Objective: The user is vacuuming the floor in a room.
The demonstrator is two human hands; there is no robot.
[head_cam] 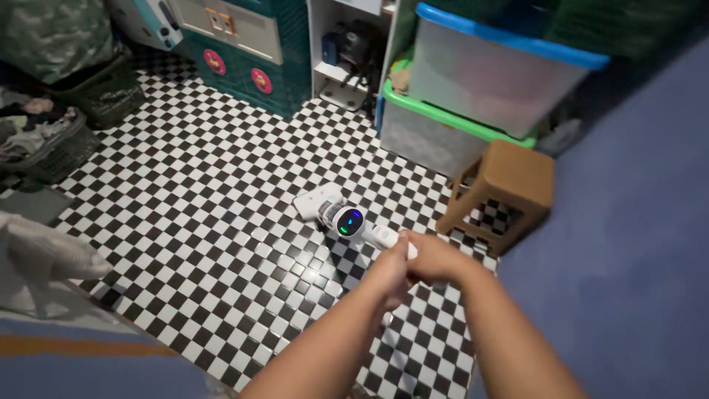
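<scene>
Currently we grip the white handheld vacuum [347, 220] by its handle, left hand [390, 272] and right hand [436, 258] both clenched around it, nozzle low over the checkered floor [207, 192]. Cleaning appears underway; the next pass likely calls for steady guidance near the brown stool [509, 185].

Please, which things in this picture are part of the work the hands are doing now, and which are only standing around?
In use:
- white stick vacuum, with its head on the checkered floor
- left hand and right hand, both on its handle

Only standing around:
- brown stool
- two stacked storage bins
- laundry basket
- green cabinet
</scene>
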